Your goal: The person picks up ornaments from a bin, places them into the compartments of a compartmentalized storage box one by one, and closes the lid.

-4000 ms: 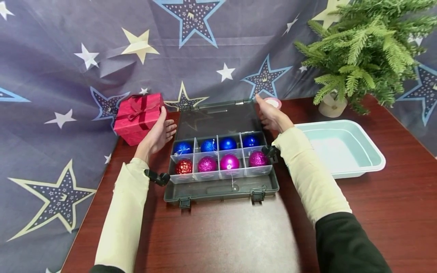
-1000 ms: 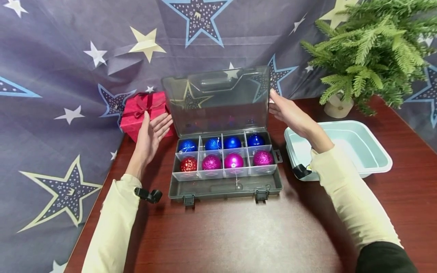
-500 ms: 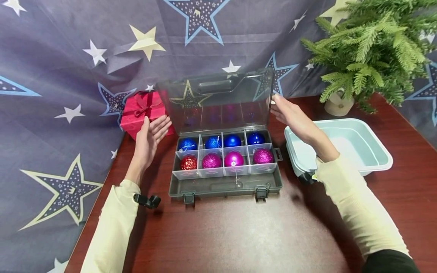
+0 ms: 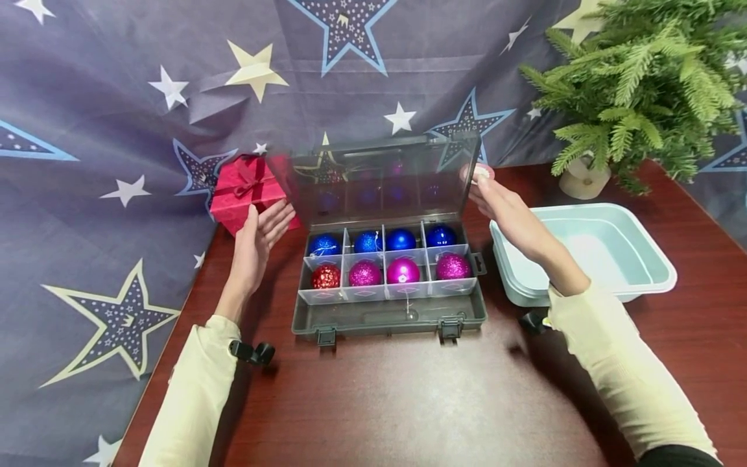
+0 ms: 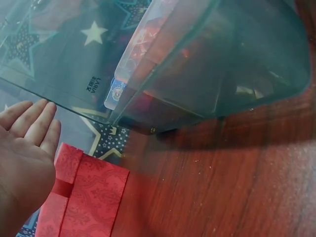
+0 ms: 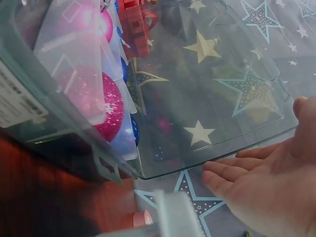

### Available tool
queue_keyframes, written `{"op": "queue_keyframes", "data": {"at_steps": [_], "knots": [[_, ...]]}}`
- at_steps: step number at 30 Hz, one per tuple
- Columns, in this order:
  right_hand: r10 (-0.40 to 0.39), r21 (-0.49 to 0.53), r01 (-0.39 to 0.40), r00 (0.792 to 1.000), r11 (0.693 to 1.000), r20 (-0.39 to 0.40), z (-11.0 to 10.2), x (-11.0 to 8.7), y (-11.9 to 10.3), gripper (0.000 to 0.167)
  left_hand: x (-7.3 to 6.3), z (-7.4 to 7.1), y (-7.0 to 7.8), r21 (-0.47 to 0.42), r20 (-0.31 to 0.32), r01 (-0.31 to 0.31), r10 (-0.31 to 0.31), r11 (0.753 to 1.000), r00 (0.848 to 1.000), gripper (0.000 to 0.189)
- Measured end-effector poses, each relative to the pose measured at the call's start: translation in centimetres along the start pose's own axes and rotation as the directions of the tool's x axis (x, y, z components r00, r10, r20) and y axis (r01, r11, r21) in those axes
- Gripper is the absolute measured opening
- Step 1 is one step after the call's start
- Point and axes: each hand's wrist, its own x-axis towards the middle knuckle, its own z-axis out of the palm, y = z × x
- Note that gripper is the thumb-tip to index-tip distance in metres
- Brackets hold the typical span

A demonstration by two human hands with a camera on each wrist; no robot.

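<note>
A smoky clear plastic case lies on the table, its see-through lid raised and tilted forward over the base. In its back compartments sit several blue baubles. The front row holds a red bauble and three pink baubles. My left hand is at the lid's left edge, fingers straight, fingertips touching it in the left wrist view. On the other side, my right hand has extended fingers against the lid's right edge. Neither hand curls round anything.
Behind my left hand stands a red gift box with a ribbon. A pale blue tub is at the right, with a small artificial tree behind it. A pink-edged roll sits behind my right hand.
From leaning back, the lid has swung up and then forward toward me. Both hands have followed at its sides. The baubles have stayed in their compartments.
</note>
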Motion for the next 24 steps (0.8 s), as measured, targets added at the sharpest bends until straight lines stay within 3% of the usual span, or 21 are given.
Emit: {"op": "queue_keyframes", "data": {"at_steps": [15, 24], "knots": [[-0.03, -0.068, 0.029, 0.999, 0.997, -0.024, 1.1, -2.2, 0.1, 0.061, -2.0, 0.6, 0.6, 0.102, 0.002, -0.047, 0.047, 0.994, 0.999, 0.075], [-0.036, -0.072, 0.033, 0.999, 0.997, -0.041, 1.8, -3.9, 0.3, 0.063, -3.7, 0.7, 1.0, 0.261, 0.028, -0.092, 0.087, 0.961, 0.996, 0.071]]}}
